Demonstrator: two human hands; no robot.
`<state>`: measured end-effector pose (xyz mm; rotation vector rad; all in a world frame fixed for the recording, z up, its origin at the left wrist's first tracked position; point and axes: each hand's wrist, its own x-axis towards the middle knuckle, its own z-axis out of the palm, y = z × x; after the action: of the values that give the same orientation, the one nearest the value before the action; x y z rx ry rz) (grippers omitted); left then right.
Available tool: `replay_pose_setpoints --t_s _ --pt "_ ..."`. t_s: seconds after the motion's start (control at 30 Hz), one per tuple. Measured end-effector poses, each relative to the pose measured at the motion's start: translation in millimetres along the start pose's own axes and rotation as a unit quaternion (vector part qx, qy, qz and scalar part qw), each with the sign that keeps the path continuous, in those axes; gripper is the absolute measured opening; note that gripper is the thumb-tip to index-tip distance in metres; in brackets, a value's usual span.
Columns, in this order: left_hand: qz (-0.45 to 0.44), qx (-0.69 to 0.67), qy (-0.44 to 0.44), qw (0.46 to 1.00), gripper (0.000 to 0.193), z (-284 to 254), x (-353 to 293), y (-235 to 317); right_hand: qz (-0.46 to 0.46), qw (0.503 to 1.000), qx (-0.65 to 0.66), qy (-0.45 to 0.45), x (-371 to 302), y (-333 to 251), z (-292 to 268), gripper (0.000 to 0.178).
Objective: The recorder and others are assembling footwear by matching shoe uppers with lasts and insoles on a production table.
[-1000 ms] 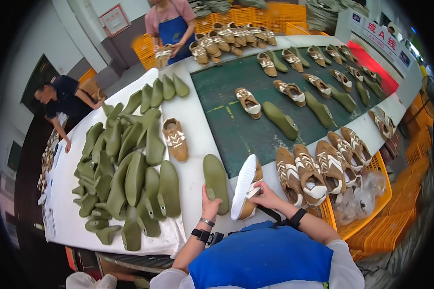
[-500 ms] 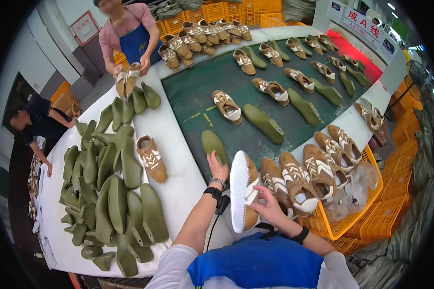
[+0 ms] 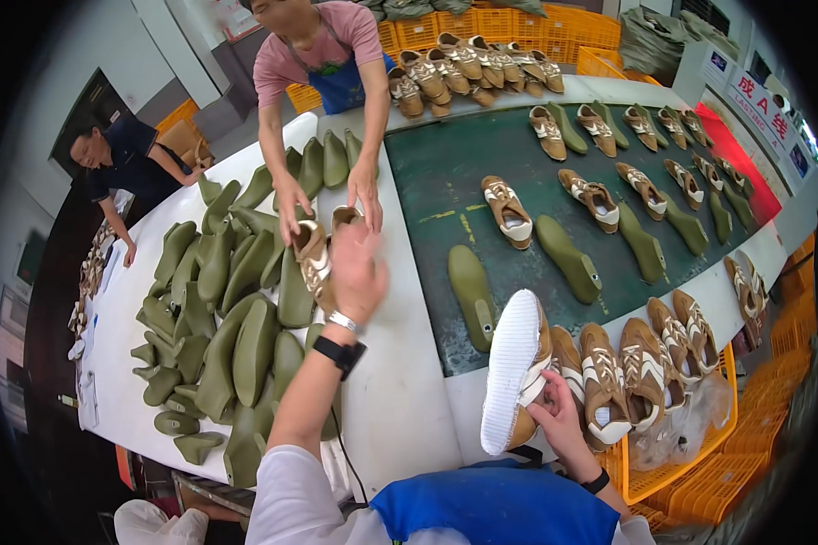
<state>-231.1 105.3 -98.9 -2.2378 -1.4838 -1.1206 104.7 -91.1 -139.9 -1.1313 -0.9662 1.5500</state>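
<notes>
My right hand (image 3: pixel 559 413) is closed on a brown-and-white sneaker (image 3: pixel 511 372), tilted so its white ribbed sole faces left. My left hand (image 3: pixel 359 272), smeared by motion, reaches over the white table beside a brown sneaker (image 3: pixel 314 259). A second sneaker (image 3: pixel 344 216) shows partly behind my fingers; whether I grip it cannot be seen. A co-worker's two hands (image 3: pixel 293 207) are at these shoes from the far side. Green shoe lasts (image 3: pixel 250 350) lie heaped left of my forearm. On the green belt, one last (image 3: pixel 471 295) lies nearest the held sneaker.
Sneakers and lasts stand in rows along the green belt (image 3: pixel 445 263). Several sneakers (image 3: pixel 645 372) line its right ledge, above an orange crate (image 3: pixel 641 486) with clear plastic. More sneakers (image 3: pixel 468 64) are piled at the back. Another person (image 3: pixel 136 168) leans at the far left.
My left hand has left the last on the belt and swung left to the co-worker's shoes. The co-worker has leaned closer with the sneakers. The view has turned left; my right hand keeps its sneaker.
</notes>
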Motion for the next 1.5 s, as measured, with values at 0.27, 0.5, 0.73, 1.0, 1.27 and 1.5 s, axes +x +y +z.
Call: replay_pose_setpoints --t_s 0.27,0.5,0.73,1.0,1.27,1.5 --pt "-0.542 0.172 -0.244 0.785 0.110 47.3 -55.2 -99.1 0.057 0.994 -0.072 -0.059 15.6 -3.8 21.5 0.053" --pt "-0.542 0.133 -0.187 0.808 0.090 64.1 -72.8 -121.0 0.056 0.996 -0.060 -0.031 5.2 0.1 13.2 0.049" --pt "-0.474 0.032 -0.139 0.869 0.075 50.0 -93.0 -122.6 -0.012 0.998 -0.051 0.020 2.2 -2.8 4.7 0.050" --pt "-0.413 0.069 -0.049 0.907 0.075 39.6 -24.6 -77.9 -0.031 0.999 0.009 0.031 -12.4 -21.1 -2.7 0.049" --pt "-0.248 -0.319 -0.053 0.913 0.083 56.8 75.9 56.0 -0.104 0.983 0.021 0.147 -38.4 -54.4 -31.8 0.049" --pt "0.134 -0.216 -0.328 0.910 0.055 3.5 -3.6 106.0 -0.299 0.898 0.041 0.320 -84.0 -101.0 -84.8 0.051"
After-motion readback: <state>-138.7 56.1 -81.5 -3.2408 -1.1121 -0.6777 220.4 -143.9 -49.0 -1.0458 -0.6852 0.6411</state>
